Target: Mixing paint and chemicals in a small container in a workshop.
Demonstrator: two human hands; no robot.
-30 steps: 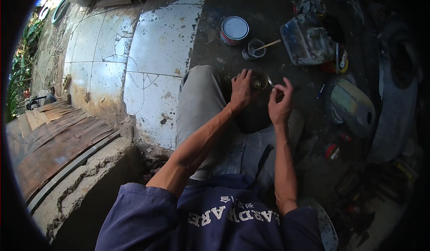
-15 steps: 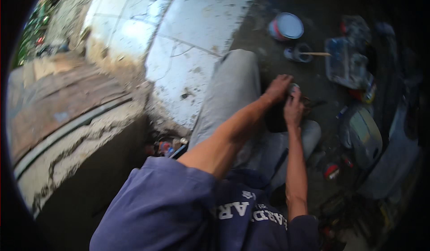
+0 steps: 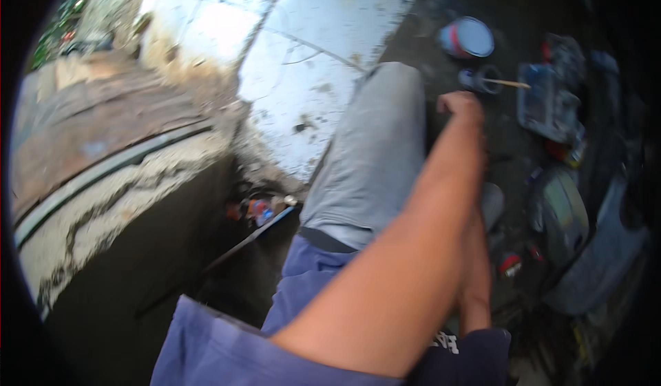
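My left hand (image 3: pixel 460 102) reaches forward past my bent knee, its fingers curled downward and blurred. Whether it holds anything does not show. Just beyond it is a round see-through container (image 3: pixel 491 80) with a thin wooden stick (image 3: pixel 509 83) across it. A small dark blue and white item (image 3: pixel 467 79) touches that container's left side. Farther on stands a pale tin (image 3: pixel 468 38) with a red band on its side. My left forearm crosses over my right one and covers my right hand.
To the right lies a clear plastic box (image 3: pixel 540 100) with crumpled wrapping. Nearer is a rounded grey-green shell (image 3: pixel 564 210), with a red and black round object (image 3: pixel 509 265) beside it. White tiles (image 3: pixel 303 76) and a cracked concrete edge (image 3: pixel 131 193) lie on the left.
My left hand has gone forward and right from beside my right hand, toward the round container. My right hand, which was on a small pale object, is now hidden. The view has shifted slightly.
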